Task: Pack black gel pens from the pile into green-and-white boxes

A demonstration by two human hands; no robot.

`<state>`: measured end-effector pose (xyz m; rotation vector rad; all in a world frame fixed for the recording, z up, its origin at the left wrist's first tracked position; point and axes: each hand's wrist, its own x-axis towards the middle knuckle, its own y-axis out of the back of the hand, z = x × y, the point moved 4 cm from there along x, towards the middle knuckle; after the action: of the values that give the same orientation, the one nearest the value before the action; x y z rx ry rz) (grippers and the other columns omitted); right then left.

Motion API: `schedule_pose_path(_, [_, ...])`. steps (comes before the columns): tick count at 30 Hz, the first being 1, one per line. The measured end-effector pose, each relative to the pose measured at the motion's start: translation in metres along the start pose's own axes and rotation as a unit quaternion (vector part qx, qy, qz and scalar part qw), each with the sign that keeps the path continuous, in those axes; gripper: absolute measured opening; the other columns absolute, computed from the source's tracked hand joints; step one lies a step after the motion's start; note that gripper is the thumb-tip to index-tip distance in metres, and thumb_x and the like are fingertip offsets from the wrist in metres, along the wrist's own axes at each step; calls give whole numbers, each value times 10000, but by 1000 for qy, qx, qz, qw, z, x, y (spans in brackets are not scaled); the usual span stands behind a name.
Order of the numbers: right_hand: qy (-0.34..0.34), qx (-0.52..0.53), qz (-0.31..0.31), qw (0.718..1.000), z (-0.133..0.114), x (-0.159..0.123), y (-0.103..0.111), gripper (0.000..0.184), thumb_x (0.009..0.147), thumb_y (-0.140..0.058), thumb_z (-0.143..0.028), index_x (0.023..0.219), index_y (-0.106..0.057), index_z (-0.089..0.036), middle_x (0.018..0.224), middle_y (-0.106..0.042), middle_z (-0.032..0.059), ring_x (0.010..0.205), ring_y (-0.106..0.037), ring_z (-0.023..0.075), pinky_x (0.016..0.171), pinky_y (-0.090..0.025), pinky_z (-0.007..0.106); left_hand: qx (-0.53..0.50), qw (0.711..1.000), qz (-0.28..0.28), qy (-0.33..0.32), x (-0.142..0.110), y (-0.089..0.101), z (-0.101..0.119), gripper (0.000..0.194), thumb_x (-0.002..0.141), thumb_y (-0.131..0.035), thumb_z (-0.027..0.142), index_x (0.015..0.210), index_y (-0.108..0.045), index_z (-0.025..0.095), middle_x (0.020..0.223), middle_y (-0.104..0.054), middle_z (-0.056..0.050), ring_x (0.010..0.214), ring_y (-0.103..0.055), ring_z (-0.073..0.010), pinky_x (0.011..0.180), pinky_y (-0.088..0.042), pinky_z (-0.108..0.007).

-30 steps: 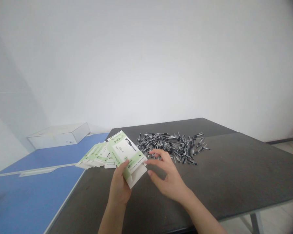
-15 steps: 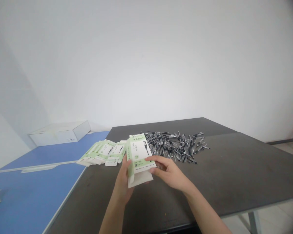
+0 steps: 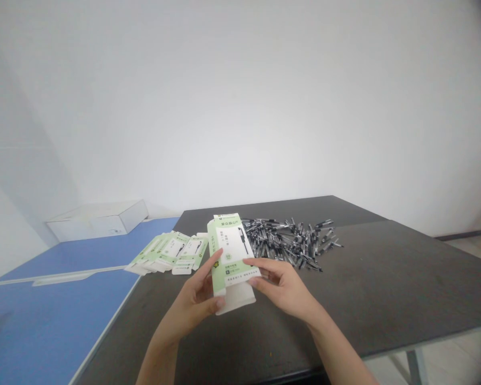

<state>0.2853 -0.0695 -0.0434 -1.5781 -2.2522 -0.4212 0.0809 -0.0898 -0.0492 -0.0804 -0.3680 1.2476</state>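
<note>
A green and white pen box (image 3: pixel 232 248), printed with a black pen, is held up in front of me over the dark table. Its near end flap (image 3: pixel 238 298) hangs open towards me. My left hand (image 3: pixel 192 302) grips the left side, with a finger on the front edge and the thumb by the flap's corner. At the lower right side, my right hand (image 3: pixel 282 283) pinches the box, fingers on the printed face. Behind the box lies a loose heap of black pens (image 3: pixel 292 240). Left of it, flattened pen boxes (image 3: pixel 164 251) lie fanned in an overlapping stack.
The dark table (image 3: pixel 377 289) stretches right and back towards a white wall. On its left is a blue surface (image 3: pixel 64 321), lying against the dark table's pale edge. A white carton (image 3: pixel 96 219) sits at the back left.
My left hand has shifted left and turned, so its thumb now shows near the flap. The box has risen slightly and turned a little; my right hand keeps its hold.
</note>
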Motion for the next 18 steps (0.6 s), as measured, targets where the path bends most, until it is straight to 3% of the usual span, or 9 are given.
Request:
schedule_pose_path(3, [7, -22, -27, 999, -4, 0, -4, 354, 831, -733, -240, 1183, -752, -212, 1175, -754, 93, 999, -719, 207, 887, -586, 354, -7, 1000, -2, 11, 0, -2, -4, 930, 648, -900, 193, 1488, -507, 269, 1340, -680, -161, 1166, -676, -338, 998, -520, -424])
schedule_pose_path(7, [9, -42, -25, 999, -5, 0, -9, 354, 826, -709, -199, 1176, -761, -222, 1219, -741, 92, 1075, -711, 220, 938, -581, 366, 59, 997, 50, 23, 1, -10, -5, 1078, 649, -882, 136, 1568, -344, 302, 1406, -642, -135, 1117, -699, -314, 925, -559, -384])
schedule_pose_path(10, [-4, -30, -4, 1000, -1, -1, -12, 351, 798, -739, -208, 1146, -775, -219, 1167, -764, 88, 1022, -735, 230, 905, -604, 374, 134, 988, 81, -5, 2, -13, 0, 1051, 614, -887, 112, 1537, -418, 292, 1409, -645, -111, 1163, -676, -318, 953, -538, -357])
schedule_pose_path(14, [21, -42, 52, 998, 4, -2, -13, 305, 796, -746, -215, 1097, -795, -227, 1180, -763, 85, 1070, -728, 247, 978, -584, 414, 234, 962, 133, -48, 4, -9, 2, 966, 657, -864, 150, 1520, -450, 280, 1331, -700, -93, 1182, -664, -313, 986, -504, -341])
schedule_pose_path(16, [35, -60, 67, 995, 5, -2, -14, 303, 806, -739, -213, 1103, -795, -234, 1201, -755, 87, 1097, -721, 255, 1003, -573, 431, 238, 958, 151, -57, 5, -6, -1, 907, 690, -845, 177, 1510, -469, 265, 1297, -718, -97, 1149, -677, -317, 977, -507, -349])
schedule_pose_path(18, [43, -76, 59, 994, 5, -2, -15, 311, 817, -728, -204, 1121, -789, -237, 1196, -756, 88, 1089, -723, 256, 998, -576, 437, 208, 964, 150, -72, 5, -5, -2, 847, 694, -842, 172, 1473, -523, 256, 1365, -677, -101, 1248, -625, -321, 1026, -478, -342])
